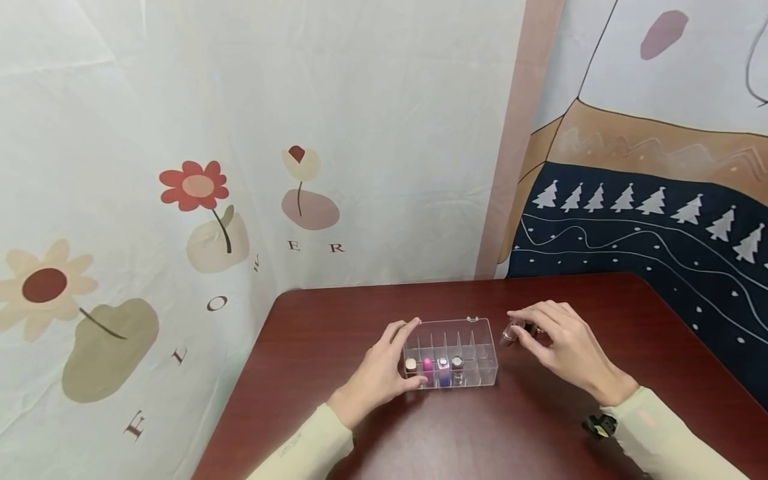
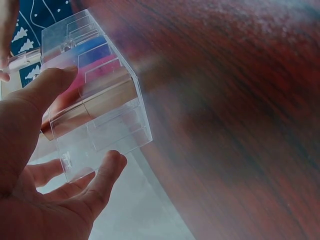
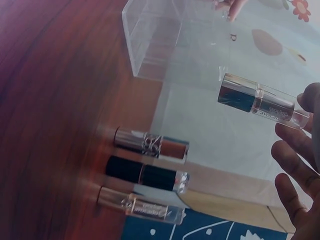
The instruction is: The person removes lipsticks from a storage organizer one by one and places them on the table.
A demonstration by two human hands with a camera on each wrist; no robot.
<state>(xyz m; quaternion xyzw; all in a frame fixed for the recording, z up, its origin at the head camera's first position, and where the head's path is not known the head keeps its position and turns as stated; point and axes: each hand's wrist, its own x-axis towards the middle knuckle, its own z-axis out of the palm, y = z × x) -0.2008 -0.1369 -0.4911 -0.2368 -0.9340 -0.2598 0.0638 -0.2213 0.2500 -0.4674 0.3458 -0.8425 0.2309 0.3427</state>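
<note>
A clear divided organizer box (image 1: 487, 375) stands on the table, its compartments in two rows. My left hand (image 1: 378, 365) holds it by the left end, thumb at the front and fingers around the side and back. Several lipsticks stand in the front row from the left: one gold-brown (image 2: 95, 107), one pink (image 1: 427, 365), one blue (image 1: 444, 373) and one with a silvery top (image 1: 458, 370). To the right of the box, my right hand (image 1: 564, 343) pinches a lipstick tube (image 3: 257, 100) at its clear end, raised and tilted. Lettering shows on this tube.
Three more lipstick tubes stand on the table near my right hand: one silver and brown (image 3: 150, 143), one black (image 3: 145, 173) and one pale gold (image 3: 140, 204). In the head view my right hand mostly hides them. Printed cloths (image 1: 384, 133) hang behind the reddish-brown table (image 1: 336, 320).
</note>
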